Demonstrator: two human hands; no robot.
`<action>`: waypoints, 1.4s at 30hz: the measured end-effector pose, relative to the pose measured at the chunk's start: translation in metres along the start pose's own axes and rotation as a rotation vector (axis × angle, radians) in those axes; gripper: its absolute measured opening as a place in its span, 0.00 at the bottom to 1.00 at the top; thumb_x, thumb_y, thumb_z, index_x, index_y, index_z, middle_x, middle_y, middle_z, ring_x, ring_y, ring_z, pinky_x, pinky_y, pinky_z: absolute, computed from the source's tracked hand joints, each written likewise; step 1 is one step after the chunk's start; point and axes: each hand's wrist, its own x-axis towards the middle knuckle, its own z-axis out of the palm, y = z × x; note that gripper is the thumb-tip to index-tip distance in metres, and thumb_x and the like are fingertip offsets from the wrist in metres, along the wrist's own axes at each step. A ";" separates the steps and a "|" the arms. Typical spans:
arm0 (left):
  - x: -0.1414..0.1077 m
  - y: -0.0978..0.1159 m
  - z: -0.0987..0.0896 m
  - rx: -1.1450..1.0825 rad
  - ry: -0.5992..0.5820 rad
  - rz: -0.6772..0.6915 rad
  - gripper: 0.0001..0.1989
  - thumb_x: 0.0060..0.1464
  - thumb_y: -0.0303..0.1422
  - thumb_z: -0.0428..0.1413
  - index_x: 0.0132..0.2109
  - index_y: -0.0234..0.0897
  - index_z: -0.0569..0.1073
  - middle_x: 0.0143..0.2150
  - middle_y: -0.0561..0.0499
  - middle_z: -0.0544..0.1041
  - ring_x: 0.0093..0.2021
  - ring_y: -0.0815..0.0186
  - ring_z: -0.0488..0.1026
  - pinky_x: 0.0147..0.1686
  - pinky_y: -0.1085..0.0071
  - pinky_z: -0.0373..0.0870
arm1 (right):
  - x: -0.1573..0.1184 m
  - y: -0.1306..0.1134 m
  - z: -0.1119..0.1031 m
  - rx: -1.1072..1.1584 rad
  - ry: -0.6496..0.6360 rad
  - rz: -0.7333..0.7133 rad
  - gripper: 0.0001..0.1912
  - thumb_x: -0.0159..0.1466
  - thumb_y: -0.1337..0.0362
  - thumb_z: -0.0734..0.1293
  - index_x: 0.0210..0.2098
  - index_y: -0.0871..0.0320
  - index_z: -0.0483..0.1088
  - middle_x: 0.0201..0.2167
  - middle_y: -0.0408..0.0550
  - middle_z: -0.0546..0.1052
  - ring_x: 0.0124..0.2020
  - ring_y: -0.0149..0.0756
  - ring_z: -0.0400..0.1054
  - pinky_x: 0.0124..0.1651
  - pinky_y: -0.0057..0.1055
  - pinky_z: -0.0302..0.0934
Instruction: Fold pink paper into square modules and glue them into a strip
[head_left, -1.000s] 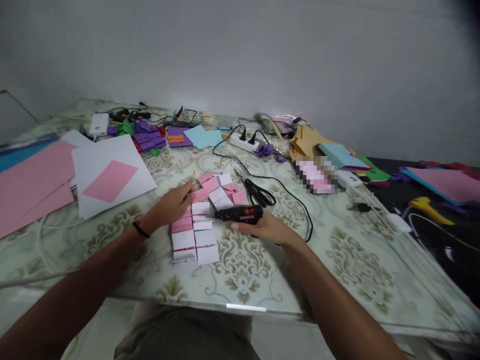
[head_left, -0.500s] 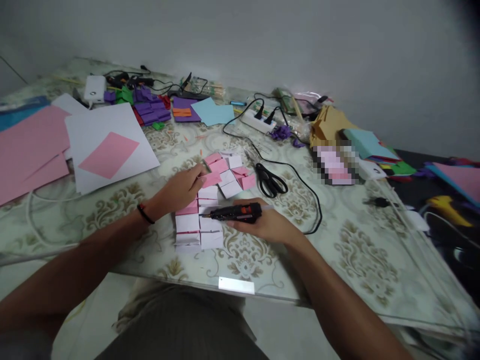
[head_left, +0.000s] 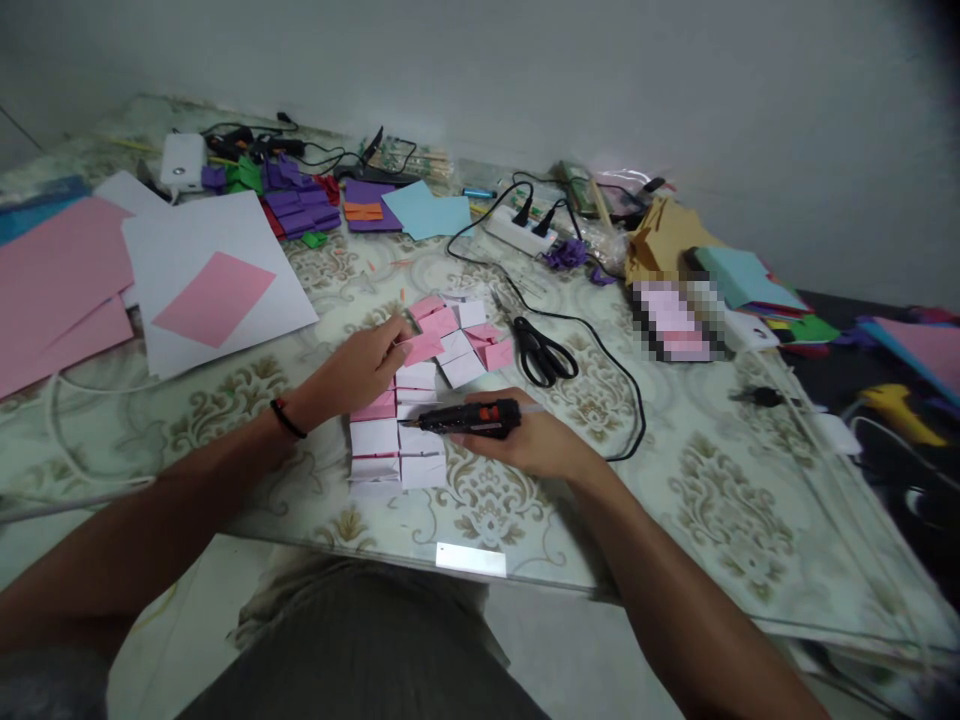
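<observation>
Glue gun (head_left: 484,418) farther down than before, folded papers (head_left: 375,438) between both hands (head_left: 367,362) (head_left: 525,432)

Wall (head_left: 480,80) beyond the fingers (head_left: 394,340): plain, pale grey, smooth. Thin dark line (head_left: 19,128) slants across pale surface, far left of the fingers. Beneath them, table (head_left: 495,515): pale, glossy top, olive-brown scroll and floral motifs; near edge runs on the wearer's side of the fingers. Pale floor (head_left: 574,650) below that edge. Black surface (head_left: 877,470) well right of the fingers. Light soft, rather dim.
</observation>
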 end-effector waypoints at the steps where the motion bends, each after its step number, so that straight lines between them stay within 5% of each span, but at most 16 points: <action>1: 0.000 0.000 0.000 -0.002 -0.001 0.001 0.07 0.68 0.34 0.46 0.39 0.40 0.63 0.25 0.57 0.68 0.25 0.65 0.65 0.31 0.67 0.57 | 0.000 0.000 0.000 0.003 0.004 0.000 0.13 0.61 0.56 0.74 0.29 0.58 0.71 0.22 0.37 0.67 0.24 0.28 0.57 0.26 0.27 0.54; 42: 0.002 -0.006 -0.002 0.000 0.003 0.000 0.08 0.67 0.36 0.47 0.38 0.40 0.64 0.29 0.53 0.74 0.27 0.64 0.68 0.33 0.67 0.60 | -0.006 0.003 -0.017 -0.049 -0.061 0.032 0.12 0.62 0.56 0.73 0.34 0.59 0.76 0.23 0.40 0.71 0.24 0.29 0.59 0.27 0.27 0.56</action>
